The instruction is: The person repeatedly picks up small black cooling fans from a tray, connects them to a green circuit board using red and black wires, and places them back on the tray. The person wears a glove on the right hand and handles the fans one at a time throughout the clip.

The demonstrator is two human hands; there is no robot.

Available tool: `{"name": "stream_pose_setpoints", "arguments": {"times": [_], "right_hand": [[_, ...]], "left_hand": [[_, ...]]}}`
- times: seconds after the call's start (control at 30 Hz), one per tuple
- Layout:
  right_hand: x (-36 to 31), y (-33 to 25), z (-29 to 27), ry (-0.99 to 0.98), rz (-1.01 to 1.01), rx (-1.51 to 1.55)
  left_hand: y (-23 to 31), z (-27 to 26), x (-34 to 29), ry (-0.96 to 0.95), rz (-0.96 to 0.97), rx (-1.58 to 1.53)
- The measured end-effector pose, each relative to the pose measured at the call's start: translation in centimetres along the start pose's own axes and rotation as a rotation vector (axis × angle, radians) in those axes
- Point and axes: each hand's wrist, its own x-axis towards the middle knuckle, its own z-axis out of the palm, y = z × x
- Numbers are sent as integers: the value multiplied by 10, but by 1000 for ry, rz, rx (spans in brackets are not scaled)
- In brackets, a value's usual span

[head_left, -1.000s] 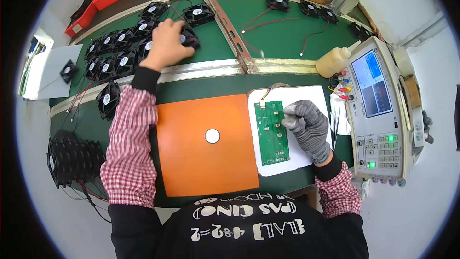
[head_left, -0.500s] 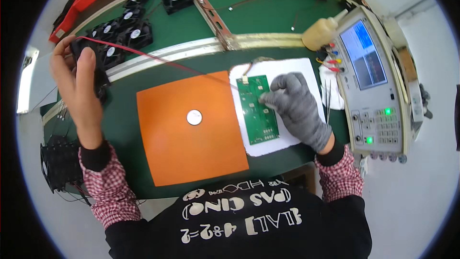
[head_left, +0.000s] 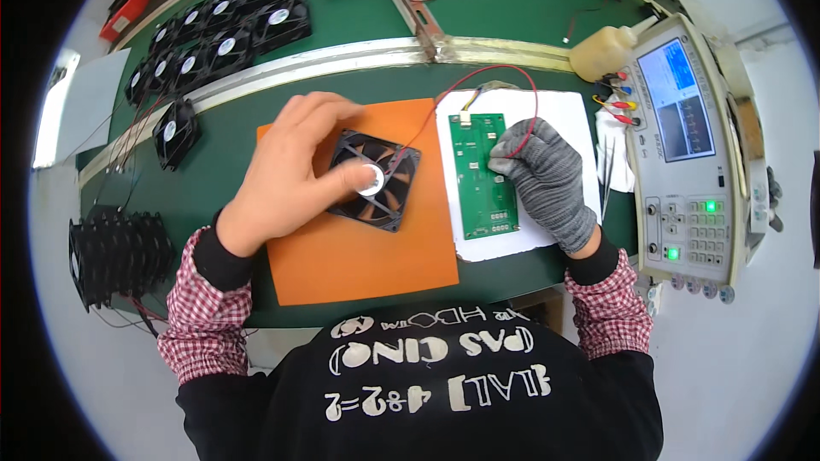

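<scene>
A square black cooling fan (head_left: 395, 196) with a white round label on its hub lies on the orange mat (head_left: 367, 269). My bare left hand (head_left: 295, 166) is over the fan's left side, thumb across the hub label and fingers spread past its upper edge. From the fan a thin red wire (head_left: 478, 71) arches over to my right hand (head_left: 547, 175), which wears a grey glove. Finger and thumb pinch the wire's end above the green circuit board (head_left: 485, 196); the tip itself is hidden. The board rests on a white pad (head_left: 568, 115), with a cable plugged in at its top.
Several black fans (head_left: 226, 47) stand at the far left, and a stack of fans (head_left: 120, 256) at the near left. To the right are a test instrument (head_left: 683, 162), tweezers (head_left: 607, 171) and a yellowish squeeze bottle (head_left: 602, 53). A metal rail (head_left: 342, 58) crosses the table.
My left hand has come from the far left to the mat, where the fan now lies, and its fingers have spread. My right hand stays at the board, still pinching the wire.
</scene>
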Motion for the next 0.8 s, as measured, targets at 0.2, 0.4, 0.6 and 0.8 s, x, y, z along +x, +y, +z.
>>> {"name": "stream_pose_setpoints", "arguments": {"times": [0.2, 0.4, 0.6, 0.8], "right_hand": [[4, 2, 1, -90, 45, 72], [5, 11, 0, -99, -36, 57], [1, 17, -3, -50, -118, -18], [4, 9, 1, -55, -102, 33]], "left_hand": [[3, 15, -11, -57, 223, 129], [53, -4, -34, 315, 443, 455], [79, -27, -67, -37, 420, -1034], [84, -30, -79, -275, 146, -1763]]}}
